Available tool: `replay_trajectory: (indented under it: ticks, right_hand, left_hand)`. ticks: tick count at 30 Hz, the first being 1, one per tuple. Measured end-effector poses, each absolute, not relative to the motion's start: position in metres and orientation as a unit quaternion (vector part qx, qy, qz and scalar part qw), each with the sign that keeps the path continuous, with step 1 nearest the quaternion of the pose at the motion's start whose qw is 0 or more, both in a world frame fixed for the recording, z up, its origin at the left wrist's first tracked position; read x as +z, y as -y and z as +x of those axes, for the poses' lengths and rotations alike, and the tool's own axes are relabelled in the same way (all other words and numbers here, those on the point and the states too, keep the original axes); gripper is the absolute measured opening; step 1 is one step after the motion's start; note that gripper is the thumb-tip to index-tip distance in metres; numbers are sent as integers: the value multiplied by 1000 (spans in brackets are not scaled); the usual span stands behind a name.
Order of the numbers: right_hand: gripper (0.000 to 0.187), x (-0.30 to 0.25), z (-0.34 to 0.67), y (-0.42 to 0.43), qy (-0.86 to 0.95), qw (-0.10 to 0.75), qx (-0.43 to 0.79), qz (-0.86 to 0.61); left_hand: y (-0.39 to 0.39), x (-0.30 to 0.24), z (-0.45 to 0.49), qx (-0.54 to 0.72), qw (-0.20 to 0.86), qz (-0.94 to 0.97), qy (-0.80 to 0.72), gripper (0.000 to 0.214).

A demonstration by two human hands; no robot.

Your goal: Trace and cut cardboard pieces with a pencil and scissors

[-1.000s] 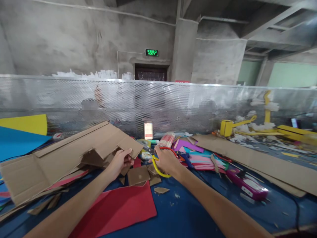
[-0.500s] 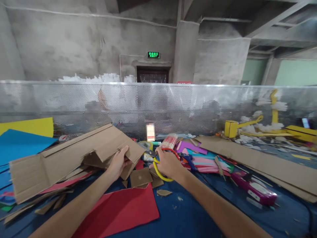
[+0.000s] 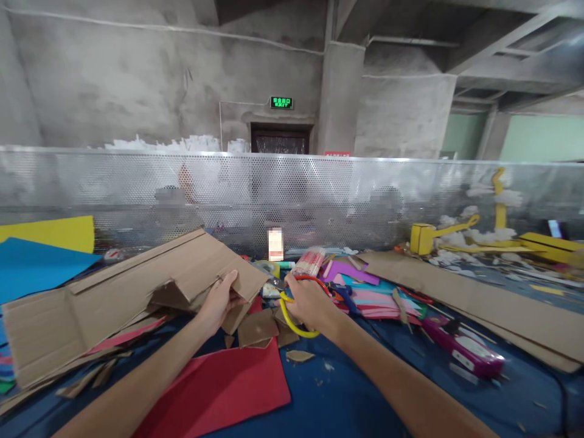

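Observation:
My left hand [image 3: 222, 302] pinches a large sheet of cardboard [image 3: 123, 286] near its right end, thumb on top and fingers underneath. The sheet is tilted and has a ragged notch along its near edge. Closed around a pair of scissors [image 3: 298, 331] with one red and one yellow handle loop is my right hand [image 3: 308, 301]. The short metal blades point left, close to the cardboard's right corner; whether they touch it I cannot tell. Beneath the hands lie cut cardboard scraps [image 3: 258, 328] and a red sheet [image 3: 228, 389].
Blue [image 3: 45, 267] and yellow sheets [image 3: 50, 233] lie at left. To the right are a glue gun [image 3: 344, 298], coloured strips [image 3: 378, 298], a long cardboard piece [image 3: 456, 298] and a purple device [image 3: 463, 347]. A perforated metal screen [image 3: 219, 194] stands behind the blue table.
The cardboard's left end has shifted left and slightly down. Both hands keep their grip, and the scissors stay by the corner. The whole view has moved slightly.

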State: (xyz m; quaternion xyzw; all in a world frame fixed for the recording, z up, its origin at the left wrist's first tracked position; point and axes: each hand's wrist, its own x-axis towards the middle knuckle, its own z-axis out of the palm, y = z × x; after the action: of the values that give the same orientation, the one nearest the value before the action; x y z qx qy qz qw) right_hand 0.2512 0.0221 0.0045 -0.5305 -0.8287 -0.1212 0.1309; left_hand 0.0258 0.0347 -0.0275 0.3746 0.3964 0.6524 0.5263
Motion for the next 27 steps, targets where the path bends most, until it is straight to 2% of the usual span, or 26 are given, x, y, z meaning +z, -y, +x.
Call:
replay_trajectory:
  ticks: [4,11,20,27]
  right_hand:
    - [42,6,252,-21,823,121,-135,-538]
    - [42,-1,253,-27,821,155,-108,-539]
    - [60,4,253,-15,815,164,-104,-546]
    - [44,8,254,-16,829,126,-80,-538]
  left_hand:
    - [-33,-26,26,650,528,379,-393,20]
    - [-31,-24,26,639,548,375,-387,15]
    - [-28,-23,25,620,567,378,-389,11]
    - [-27,-22,24,607,572,394,-387,15]
